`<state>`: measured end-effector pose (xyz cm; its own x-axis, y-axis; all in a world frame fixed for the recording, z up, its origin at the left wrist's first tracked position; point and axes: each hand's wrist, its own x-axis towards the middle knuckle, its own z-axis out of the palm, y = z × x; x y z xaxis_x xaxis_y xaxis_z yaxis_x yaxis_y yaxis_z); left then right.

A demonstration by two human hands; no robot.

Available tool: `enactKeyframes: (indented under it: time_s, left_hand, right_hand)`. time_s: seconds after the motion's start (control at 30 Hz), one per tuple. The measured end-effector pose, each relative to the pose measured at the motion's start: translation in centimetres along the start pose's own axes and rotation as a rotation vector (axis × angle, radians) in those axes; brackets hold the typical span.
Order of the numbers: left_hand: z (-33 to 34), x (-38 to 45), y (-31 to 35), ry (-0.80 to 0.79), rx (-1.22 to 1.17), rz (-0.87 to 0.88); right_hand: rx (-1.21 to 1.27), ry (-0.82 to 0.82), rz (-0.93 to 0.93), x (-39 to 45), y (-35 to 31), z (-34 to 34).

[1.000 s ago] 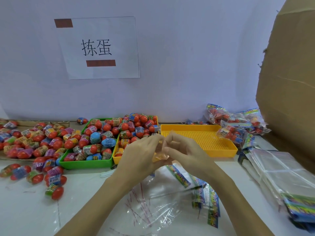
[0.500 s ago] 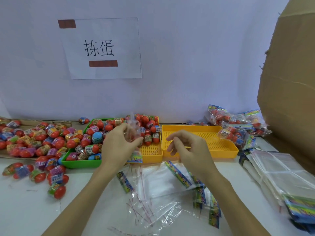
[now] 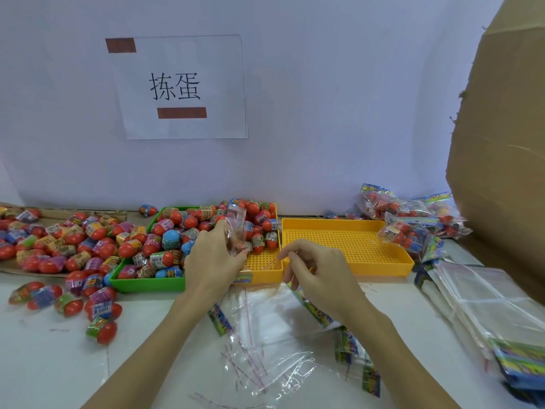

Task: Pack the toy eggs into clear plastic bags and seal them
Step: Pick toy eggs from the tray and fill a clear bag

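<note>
Fingers (image 3: 228,246) pinching clear bag (image 3: 236,228), green tray (image 3: 141,286) full of toy eggs (image 3: 171,240)

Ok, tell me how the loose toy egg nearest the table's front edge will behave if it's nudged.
The green-wrapped toy egg would probably roll: it lies on its rounded side on the smooth white table. It likely wobbles off course, being egg-shaped. Its glossy wrap suggests it could slip in a loose pinch.
</note>
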<state>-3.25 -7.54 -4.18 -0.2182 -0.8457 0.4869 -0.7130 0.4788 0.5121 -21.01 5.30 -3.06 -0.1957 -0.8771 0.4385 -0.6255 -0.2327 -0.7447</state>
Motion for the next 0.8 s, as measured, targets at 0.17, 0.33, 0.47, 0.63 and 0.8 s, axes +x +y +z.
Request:
enactKeyframes:
  time_s: [0.17, 0.33, 0.47, 0.63, 0.8]
  left_hand:
    - [-1.4, 0.1, 0.8, -0.006, -0.287, 0.109]
    - [-2.1, -0.9, 3.3, -0.208, -0.620, 0.246]
    - [-2.0, -1.1, 3.4, -0.246, -0.652, 0.268]
    - [-2.0, -1.1, 3.3, -0.275, -0.631, 0.231]
    - [-1.2, -1.9, 3.8, -0.279, -0.585, 0.261]
  right_hand:
    - [0.131, 0.112, 0.119, 0.4, 0.0, 0.0]
    - [0.251, 0.003, 0.095, 0.4, -0.4, -0.5]
    - [0.306, 0.007, 0.149, 0.6, -0.4, -0.8]
    - [0.373, 0.165, 0.239, 0.7, -0.3, -1.4]
    - [0.555, 0.376, 0.197, 0.9, -0.6, -3.3]
